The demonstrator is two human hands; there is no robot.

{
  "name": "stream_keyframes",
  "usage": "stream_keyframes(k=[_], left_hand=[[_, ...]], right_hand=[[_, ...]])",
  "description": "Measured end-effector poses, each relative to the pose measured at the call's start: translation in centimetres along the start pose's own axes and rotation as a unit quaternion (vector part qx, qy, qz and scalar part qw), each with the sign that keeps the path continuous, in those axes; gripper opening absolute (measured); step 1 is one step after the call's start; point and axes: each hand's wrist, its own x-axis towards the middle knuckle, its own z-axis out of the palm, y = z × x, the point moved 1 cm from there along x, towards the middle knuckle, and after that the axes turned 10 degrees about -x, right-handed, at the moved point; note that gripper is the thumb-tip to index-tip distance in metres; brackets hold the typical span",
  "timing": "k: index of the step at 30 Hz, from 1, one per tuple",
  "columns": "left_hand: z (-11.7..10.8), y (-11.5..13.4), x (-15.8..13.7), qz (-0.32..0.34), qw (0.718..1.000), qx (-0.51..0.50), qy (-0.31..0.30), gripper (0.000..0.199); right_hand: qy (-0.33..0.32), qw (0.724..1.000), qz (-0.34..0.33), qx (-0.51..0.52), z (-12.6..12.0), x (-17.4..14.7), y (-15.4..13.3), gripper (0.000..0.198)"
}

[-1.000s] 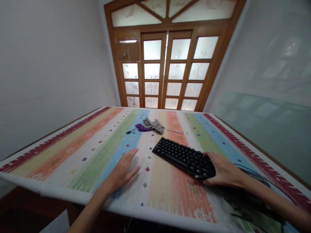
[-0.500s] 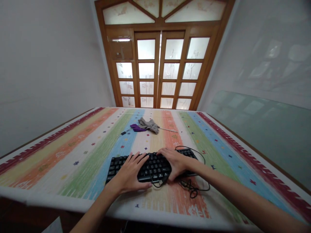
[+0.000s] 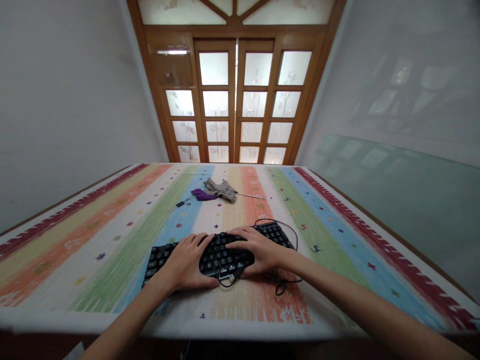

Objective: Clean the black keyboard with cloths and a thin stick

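Observation:
A black computer keyboard [image 3: 221, 261] lies across the near part of the table, its left end closer to me than its right. My left hand [image 3: 189, 260] grips it left of the middle, fingers over the keys toward the far edge and thumb along the near edge. Right of the middle, my right hand [image 3: 258, 250] spans the keyboard the same way, fingers bent at the far edge. Between the thumbs, a USB plug [image 3: 231, 278] on a black cable pokes out at the near edge. More black cable [image 3: 280, 287] lies looped below my right wrist.
A grey cloth [image 3: 221, 190] and a purple cloth [image 3: 202, 195] lie bunched beyond the keyboard. A thin rod [image 3: 251, 195] sticks out to their right, a small black object [image 3: 180, 204] sits to their left. The striped tablecloth [image 3: 112, 240] covers the table; walls flank it.
The view has shifted slightly, so everything sits a little further left. The keyboard's left end has come slightly left and nearer with my hands on it. My right fingers are more bent.

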Motion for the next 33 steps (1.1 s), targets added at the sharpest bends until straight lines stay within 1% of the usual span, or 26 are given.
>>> stream_keyframes(k=[3, 4, 5, 8, 11, 14, 17, 19, 22, 24, 26, 28, 29, 30, 33], left_hand=[[-0.2, 0.2, 0.3, -0.020, 1.000, 0.013, -0.018, 0.109], [-0.3, 0.2, 0.4, -0.023, 0.999, 0.016, -0.020, 0.111], [-0.3, 0.2, 0.4, -0.025, 0.999, 0.020, -0.021, 0.112], [-0.4, 0.1, 0.5, -0.029, 0.999, 0.029, -0.022, 0.113], [-0.6, -0.5, 0.5, -0.042, 0.998, 0.038, -0.024, 0.114], [-1.1, -1.8, 0.2, -0.071, 0.996, 0.050, -0.027, 0.115], [-1.6, -3.6, -0.3, -0.117, 0.990, 0.071, -0.029, 0.116], [-1.9, -4.6, -0.7, -0.133, 0.987, 0.082, -0.022, 0.115], [-2.6, -5.5, -1.2, -0.147, 0.985, 0.089, -0.012, 0.113], [-3.0, -5.7, -1.5, -0.160, 0.983, 0.094, -0.005, 0.112], [-3.1, -5.8, -1.8, -0.167, 0.981, 0.097, 0.001, 0.110], [-3.0, -6.0, -2.0, -0.160, 0.983, 0.091, 0.006, 0.109], [-2.9, -6.1, -2.0, -0.153, 0.985, 0.085, 0.008, 0.108], [-2.8, -6.2, -2.1, -0.146, 0.986, 0.077, 0.011, 0.108], [-2.7, -6.4, -2.2, -0.133, 0.989, 0.062, 0.019, 0.108]], right_hand=[[0.036, 0.997, -0.046, -0.059, 0.2, -0.1, -2.2, 0.028], [0.035, 0.995, -0.058, -0.079, 0.4, -0.1, -2.8, 0.019], [0.029, 0.993, -0.066, -0.096, 0.7, -0.1, -3.4, 0.016], [0.009, 0.990, -0.064, -0.123, 1.3, -0.1, -4.2, 0.015], [0.024, 0.991, -0.048, -0.123, 1.3, -0.3, -3.9, 0.015], [0.044, 0.992, -0.034, -0.116, 0.7, -1.0, -3.1, 0.016], [0.038, 0.993, -0.002, -0.115, 0.1, -2.2, -2.3, 0.016], [0.036, 0.993, 0.025, -0.112, -0.4, -3.4, -1.7, 0.015], [0.069, 0.989, 0.073, -0.104, -0.9, -5.5, -0.5, 0.017], [0.077, 0.982, 0.130, -0.110, -1.1, -6.9, 0.4, 0.023], [0.069, 0.968, 0.206, -0.123, -1.0, -8.1, 1.4, 0.029], [0.053, 0.954, 0.271, -0.119, -0.8, -9.1, 2.3, 0.043], [0.043, 0.950, 0.289, -0.106, -0.7, -9.5, 2.6, 0.048], [0.034, 0.950, 0.297, -0.088, -0.6, -9.7, 2.7, 0.049], [0.027, 0.957, 0.288, -0.027, -0.4, -9.7, 2.5, 0.038]])
